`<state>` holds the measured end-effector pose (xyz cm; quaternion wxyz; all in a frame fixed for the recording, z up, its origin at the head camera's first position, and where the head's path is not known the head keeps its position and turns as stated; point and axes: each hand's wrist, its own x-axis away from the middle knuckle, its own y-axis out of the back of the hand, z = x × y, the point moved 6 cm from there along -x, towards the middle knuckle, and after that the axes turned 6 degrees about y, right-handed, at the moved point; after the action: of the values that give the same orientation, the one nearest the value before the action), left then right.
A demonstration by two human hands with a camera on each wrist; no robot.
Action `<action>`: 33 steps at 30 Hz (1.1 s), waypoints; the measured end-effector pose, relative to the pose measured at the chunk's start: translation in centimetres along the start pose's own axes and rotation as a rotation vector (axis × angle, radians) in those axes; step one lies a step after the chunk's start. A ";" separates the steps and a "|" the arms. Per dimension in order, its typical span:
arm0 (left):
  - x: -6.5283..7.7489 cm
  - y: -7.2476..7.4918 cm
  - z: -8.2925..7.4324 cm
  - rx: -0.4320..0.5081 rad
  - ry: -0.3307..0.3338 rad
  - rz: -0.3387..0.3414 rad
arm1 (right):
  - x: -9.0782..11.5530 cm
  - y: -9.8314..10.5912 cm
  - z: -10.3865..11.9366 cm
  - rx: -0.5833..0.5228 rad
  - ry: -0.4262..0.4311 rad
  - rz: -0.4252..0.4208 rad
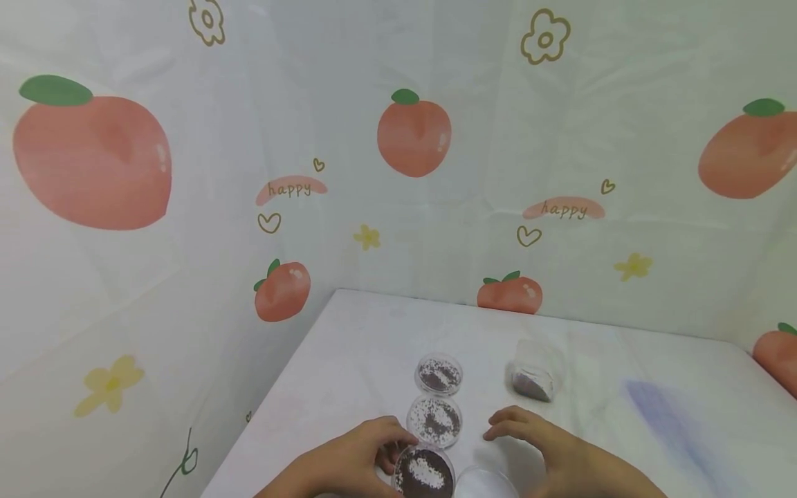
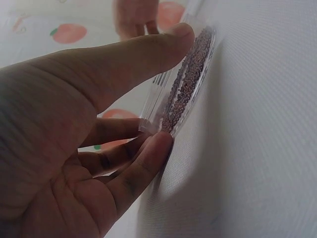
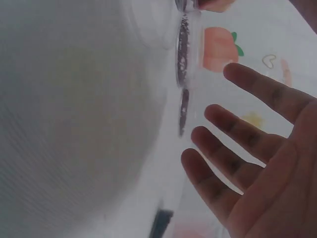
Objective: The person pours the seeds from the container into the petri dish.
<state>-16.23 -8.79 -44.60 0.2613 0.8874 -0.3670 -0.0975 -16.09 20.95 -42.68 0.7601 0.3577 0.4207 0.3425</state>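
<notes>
A clear round dish (image 1: 426, 478) of small dark granules, like a petri dish, sits at the near edge of the head view. My left hand (image 1: 349, 460) grips its rim; in the left wrist view the thumb and fingertips pinch the dish (image 2: 190, 74) from opposite sides. Behind it, in a row, stand a second dish (image 1: 434, 420) and a third dish (image 1: 438, 374), both partly covered with granules. My right hand (image 1: 563, 449) hovers to the right with fingers spread and nothing held, near a clear round lid or dish (image 1: 487, 485) cut off by the frame's bottom.
A clear container (image 1: 535, 373) with dark granules in its lower part stands farther back on the right. The white table (image 1: 373, 325) ends at a hanging cloth (image 1: 461, 221) printed with peaches, on the left and behind. A bluish smear (image 1: 669, 422) marks the tabletop at right.
</notes>
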 end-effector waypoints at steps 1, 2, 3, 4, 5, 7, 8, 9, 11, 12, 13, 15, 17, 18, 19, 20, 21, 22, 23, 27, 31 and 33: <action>0.0 0.0 0.0 -0.001 0.001 0.000 | 0.1 -0.2 0.0 -0.001 0.000 0.018; 0.0 0.1 0.0 0.005 0.007 -0.001 | 0.2 -0.5 -0.1 0.005 0.004 0.036; 0.0 0.1 0.0 0.011 0.015 -0.002 | 0.3 -0.7 -0.2 0.013 0.016 0.049; 0.0 0.1 0.0 0.017 0.021 -0.003 | 0.4 -0.9 -0.4 0.029 0.028 0.058; 0.0 0.1 0.0 0.027 0.031 -0.003 | 0.6 -1.2 -0.6 0.049 0.036 0.066; 0.0 0.2 0.0 0.045 0.049 -0.003 | 0.8 -1.8 -1.0 0.085 0.043 0.076; 0.0 0.2 0.0 0.054 0.057 -0.003 | 0.9 -2.0 -1.2 0.078 0.041 0.080; 0.0 0.2 0.0 0.056 0.061 -0.002 | 1.0 -2.2 -1.4 0.078 0.044 0.086; 0.0 0.2 -0.1 0.062 0.069 0.000 | 1.1 -2.6 -1.8 0.062 0.041 0.095; 0.0 0.2 -0.1 0.061 0.071 0.000 | 1.2 -2.8 -1.9 0.056 0.037 0.102; 0.0 0.2 -0.1 0.059 0.071 -0.001 | 1.2 -3.0 -2.0 0.056 0.032 0.106; 0.0 0.2 -0.1 0.052 0.070 -0.002 | 1.3 -3.2 -2.2 0.079 0.042 0.115; 0.0 0.2 -0.1 0.047 0.068 -0.003 | 1.3 -3.4 -2.4 0.095 0.030 0.117; 0.0 0.2 -0.1 0.046 0.067 -0.004 | 1.2 -3.4 -2.4 0.104 0.029 0.113; 0.0 0.2 -0.1 0.046 0.065 -0.004 | 1.2 -3.4 -2.4 0.109 0.027 0.115; 0.0 0.2 -0.1 0.044 0.063 -0.004 | 1.2 -3.5 -2.4 0.117 0.029 0.114; 0.0 0.2 -0.2 0.044 0.060 -0.003 | 1.2 -3.5 -2.4 0.128 0.038 0.109; 0.1 0.2 -0.2 0.044 0.056 -0.003 | 1.1 -3.5 -2.3 0.133 0.039 0.107; 0.1 0.2 -0.3 0.046 0.053 -0.002 | 1.1 -3.5 -2.2 0.149 0.050 0.104; 0.3 0.3 -0.4 0.055 0.049 -0.003 | 0.7 -3.4 -1.7 0.212 0.103 0.085; 0.4 0.4 -0.5 0.058 0.051 -0.007 | 0.3 -3.3 -1.5 0.246 0.118 0.085; 0.4 0.4 -0.5 0.059 0.046 -0.007 | 0.2 -3.3 -1.5 0.242 0.100 0.097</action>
<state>-16.02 -9.14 -43.95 0.2430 0.8980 -0.3606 -0.0670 -16.56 19.78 -46.09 0.6720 0.4492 0.4786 0.3430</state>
